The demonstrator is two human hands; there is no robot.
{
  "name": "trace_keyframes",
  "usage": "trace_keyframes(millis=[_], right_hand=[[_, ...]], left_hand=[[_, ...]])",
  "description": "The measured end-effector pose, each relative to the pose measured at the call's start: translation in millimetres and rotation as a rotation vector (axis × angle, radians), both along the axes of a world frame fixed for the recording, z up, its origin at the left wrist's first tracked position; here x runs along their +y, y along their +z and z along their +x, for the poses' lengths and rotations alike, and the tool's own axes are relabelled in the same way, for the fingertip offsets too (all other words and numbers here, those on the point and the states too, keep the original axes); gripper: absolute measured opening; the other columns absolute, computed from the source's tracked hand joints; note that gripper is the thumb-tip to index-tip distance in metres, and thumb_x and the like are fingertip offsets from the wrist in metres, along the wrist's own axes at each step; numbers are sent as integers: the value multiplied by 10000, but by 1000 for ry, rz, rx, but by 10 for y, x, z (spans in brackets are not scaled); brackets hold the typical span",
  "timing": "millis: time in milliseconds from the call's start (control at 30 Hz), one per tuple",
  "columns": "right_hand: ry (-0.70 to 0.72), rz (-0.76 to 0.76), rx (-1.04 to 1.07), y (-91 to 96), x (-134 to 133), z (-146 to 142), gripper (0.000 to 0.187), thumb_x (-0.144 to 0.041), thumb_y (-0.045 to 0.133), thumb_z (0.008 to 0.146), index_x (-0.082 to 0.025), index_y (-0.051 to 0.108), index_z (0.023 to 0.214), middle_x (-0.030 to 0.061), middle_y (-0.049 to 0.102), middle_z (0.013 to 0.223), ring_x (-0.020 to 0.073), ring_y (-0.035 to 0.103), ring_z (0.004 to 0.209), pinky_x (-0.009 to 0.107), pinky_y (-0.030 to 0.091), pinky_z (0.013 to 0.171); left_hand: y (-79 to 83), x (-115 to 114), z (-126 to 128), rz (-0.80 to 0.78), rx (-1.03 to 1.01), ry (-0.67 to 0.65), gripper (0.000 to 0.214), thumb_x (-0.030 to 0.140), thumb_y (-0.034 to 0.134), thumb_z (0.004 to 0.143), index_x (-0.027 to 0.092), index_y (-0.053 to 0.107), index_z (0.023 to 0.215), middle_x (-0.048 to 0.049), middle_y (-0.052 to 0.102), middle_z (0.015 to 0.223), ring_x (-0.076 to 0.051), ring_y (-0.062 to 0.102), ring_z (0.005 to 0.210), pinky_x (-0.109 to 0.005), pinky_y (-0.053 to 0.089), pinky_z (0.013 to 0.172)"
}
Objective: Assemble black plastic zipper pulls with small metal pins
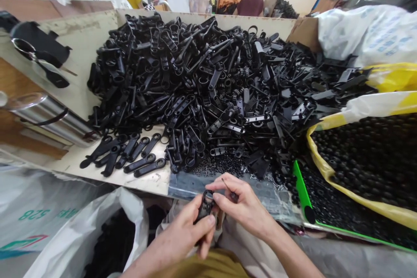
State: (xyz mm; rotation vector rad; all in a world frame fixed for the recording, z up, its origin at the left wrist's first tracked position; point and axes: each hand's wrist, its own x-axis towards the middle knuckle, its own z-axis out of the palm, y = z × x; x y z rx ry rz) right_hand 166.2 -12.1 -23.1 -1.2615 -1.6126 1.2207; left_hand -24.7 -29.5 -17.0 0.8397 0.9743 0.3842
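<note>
My left hand (201, 221) is closed around a black plastic part with a ringed end (206, 205), held upright over my lap. With thumb and fingertips, my right hand (236, 200) touches the ring of that part. A thin pointed tool (232, 193) with a dark handle also lies across the fingers of my right hand. Just beyond my hands is the near edge of a large heap of black plastic parts (195, 82). On the tabletop left of it lie several ring-ended black handles (150, 165), side by side.
A metal flask (55, 115) leans at left near a pair of scissors (41, 65). White sacks (74, 230) stand at lower left, one holding dark parts. At right are a green-edged tray (302, 191) and a yellow-rimmed bag (325, 169) of small black pieces. Several people sit beyond.
</note>
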Motion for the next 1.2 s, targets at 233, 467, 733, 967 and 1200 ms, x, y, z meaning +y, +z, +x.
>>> trace_keyframes(millis=[233,467,733,967,1200], right_hand=[[8,-36,-25,-123,-95,20,259,-350,683,937,-280,798,1157,-9,621,767,152,532,672,260,390,592],[1,-51,-26,-193,-125,-24,225,-315,704,906,-238,795,1097,-39,540,705,115,424,593,245,326,545],[11,-70,-17,-203,-160,-44,224,-241,697,863,-226,794,1065,-54,513,683,101,411,556,227,317,512],[-209,53,-106,-163,-128,189,199,-329,666,944,-242,777,1084,-4,682,825,144,536,633,251,403,580],[-264,222,-278,-266,-72,262,222,-241,520,1033,-205,713,930,25,714,856,184,676,784,268,476,714]], left_hand=[[128,-5,-42,-181,-99,68,649,515,729,872,178,505,1380,73,475,651,-75,197,536,-200,128,473],[93,21,-27,-215,-96,36,666,528,739,833,165,508,1341,85,482,587,-67,186,481,-210,93,434],[-42,-54,-81,-225,-93,-22,529,518,680,898,178,554,1284,82,489,587,-63,206,455,-200,150,430],[-90,290,-5,717,729,-37,202,366,587,965,201,703,955,-44,749,822,-208,682,754,-269,453,662],[-272,556,180,990,1190,-79,212,266,618,961,160,739,1099,-148,791,755,-386,761,732,-358,441,606]])
